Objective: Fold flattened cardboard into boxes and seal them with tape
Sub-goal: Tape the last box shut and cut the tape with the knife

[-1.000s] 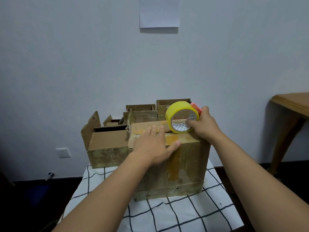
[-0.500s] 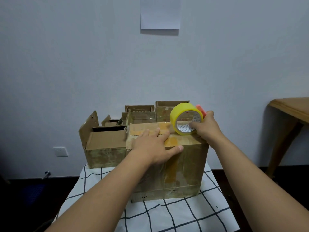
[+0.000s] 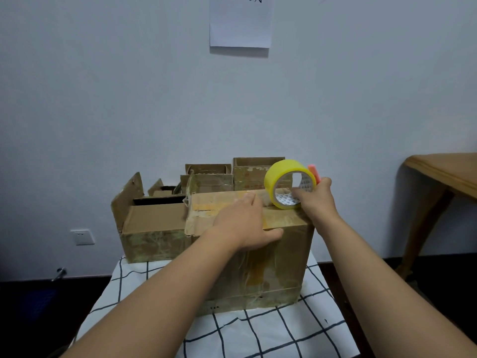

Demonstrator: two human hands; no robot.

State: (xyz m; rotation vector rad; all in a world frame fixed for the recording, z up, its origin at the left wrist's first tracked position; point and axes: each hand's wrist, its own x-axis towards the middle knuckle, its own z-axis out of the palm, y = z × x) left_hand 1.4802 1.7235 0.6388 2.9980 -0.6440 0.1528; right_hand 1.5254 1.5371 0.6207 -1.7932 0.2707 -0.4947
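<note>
Fingers point(image 3: 249, 202) of the left hand point(image 3: 242, 223) laid straight and flat on the closed top of the front cardboard box point(image 3: 258, 267), thumb hooked over the near top edge at 3 o'clock of the palm. Fingers point(image 3: 299, 195) of the right hand point(image 3: 316, 202) curled through the core of a yellow tape roll point(image 3: 281, 182), gripping it, with a pink strip point(image 3: 315, 173) poking out behind the roll at 1 o'clock. Roll stood on edge, touching the box top near its far right corner. Strip of yellowish tape point(image 3: 276, 217) run across the lid from the roll toward the near edge and on down the front face.

Front box at the middle of the table, near the table's right edge. Box corrugated, brown, worn, with glossy old tape residue on its sides and a torn flap edge at its left. Second box point(image 3: 154, 228), lower, just beside it at 9 o'clock, one flap raised at the far left. More open cartons point(image 3: 211, 174) crowded behind at 12 o'clock against the pale wall.

Table point(image 3: 271, 332) covered by white cloth with a thin black grid; bare cloth in front of the box at 6 o'clock. Wooden table point(image 3: 446, 174) well apart at 3 o'clock. White paper sheet point(image 3: 240, 21) on the wall at 12 o'clock; wall socket point(image 3: 82, 237) at 9 o'clock.
</note>
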